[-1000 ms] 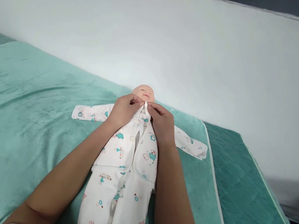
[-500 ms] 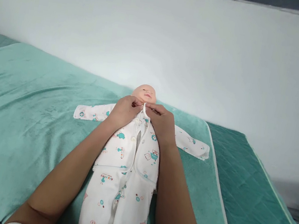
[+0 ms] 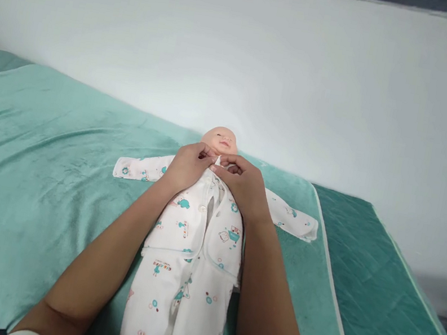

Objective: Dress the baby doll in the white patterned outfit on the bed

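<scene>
Baby doll (image 3: 220, 139) lying face up on a teal blanket (image 3: 36, 159), head toward the white wall (image 3: 268, 55), feet toward the camera. Dressed in a white printed jacket (image 3: 184, 224) over matching white printed trousers (image 3: 178, 308), sleeves spread flat to either side, one sleeve tip reaching near the blanket's white-piped edge. Left hand (image 3: 187, 166) resting on the chest just below the chin, grip closed on the left flap of the jacket collar (image 3: 217, 161), fingertips pinching the fabric. Right hand (image 3: 243, 187) opposite it, grip closed on the right flap of the same collar, knuckles bent, fingertips meeting those of the left hand at the neckline. Both forearms running up from the bottom edge along either side of the doll's body. Lower front of the jacket parted slightly, a narrow gap showing between the flaps, small white buttons (image 3: 202, 207) on the left one. Darker quilted teal bed cover (image 3: 375, 307) under the blanket, exposed at right.
</scene>
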